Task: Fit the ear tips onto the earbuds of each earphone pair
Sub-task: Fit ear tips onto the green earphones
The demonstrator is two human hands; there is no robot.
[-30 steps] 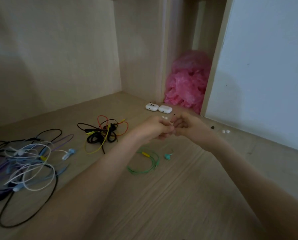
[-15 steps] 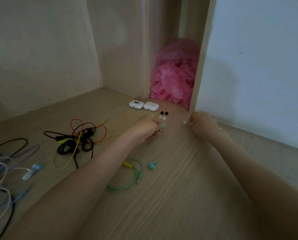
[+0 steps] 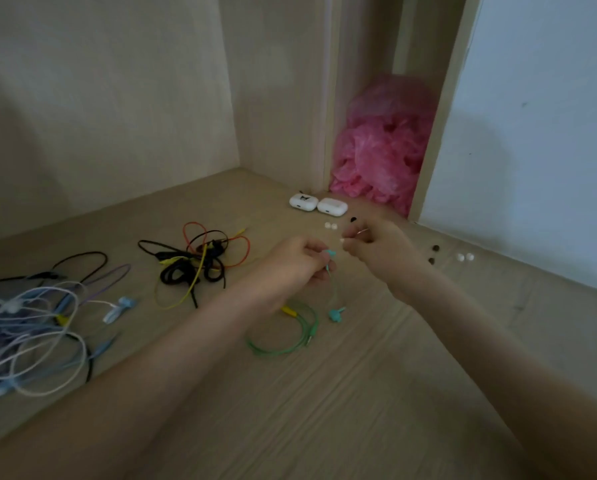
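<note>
Left hand (image 3: 290,268): grip closed on teal earbud (image 3: 331,253), held above the wooden surface (image 3: 359,393).
Right hand (image 3: 376,249): grip pinching a white ear tip (image 3: 342,240), just beside that earbud.
Second earbud (image 3: 336,313): lying on the surface by the green cable (image 3: 290,344) loop.
Spare ear tips (image 3: 330,225): white pair, behind the hands.
White cases (image 3: 318,204): two, near pink bag (image 3: 383,150).
</note>
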